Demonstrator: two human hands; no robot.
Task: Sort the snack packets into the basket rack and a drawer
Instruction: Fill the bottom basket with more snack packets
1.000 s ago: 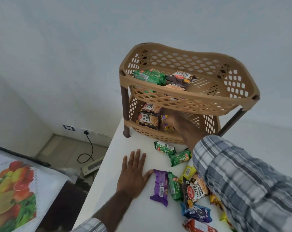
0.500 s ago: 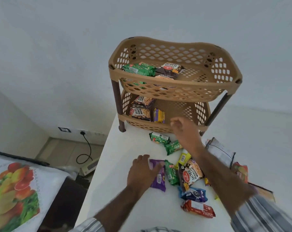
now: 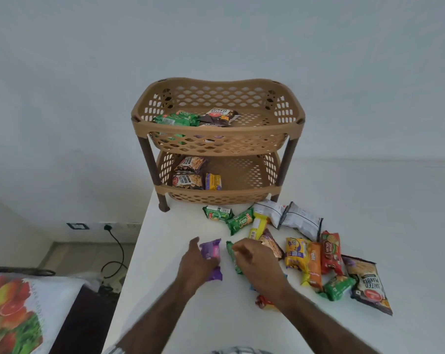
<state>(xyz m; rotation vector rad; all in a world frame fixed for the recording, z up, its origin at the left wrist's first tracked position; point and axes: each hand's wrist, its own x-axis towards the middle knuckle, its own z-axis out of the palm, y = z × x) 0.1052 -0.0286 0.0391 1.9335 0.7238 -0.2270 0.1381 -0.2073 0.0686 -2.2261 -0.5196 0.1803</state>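
Note:
The tan two-tier basket rack (image 3: 216, 129) stands at the back of the white table (image 3: 180, 310). Its upper tier holds green packets (image 3: 176, 120) and a dark peanut packet (image 3: 218, 116). In the lower tier lie two salted peanut packets (image 3: 188, 181) and a yellow-purple packet (image 3: 213, 181). My left hand (image 3: 194, 267) wraps around a purple packet (image 3: 211, 250) on the table. My right hand (image 3: 257, 264) curls over a green packet (image 3: 232, 259); whether it grips it is unclear. Several loose packets (image 3: 314, 264) lie to the right. No drawer is in view.
The table's left edge (image 3: 137, 251) drops to a floor with a wall socket and black cable (image 3: 114, 241). A fruit-print cloth (image 3: 14, 310) lies at the lower left. A plain wall stands right behind the rack.
My right hand pulled out of the lower tier, leaving the yellow-purple packet there, and came down onto the pile. My left hand slid from the bare table onto the purple packet.

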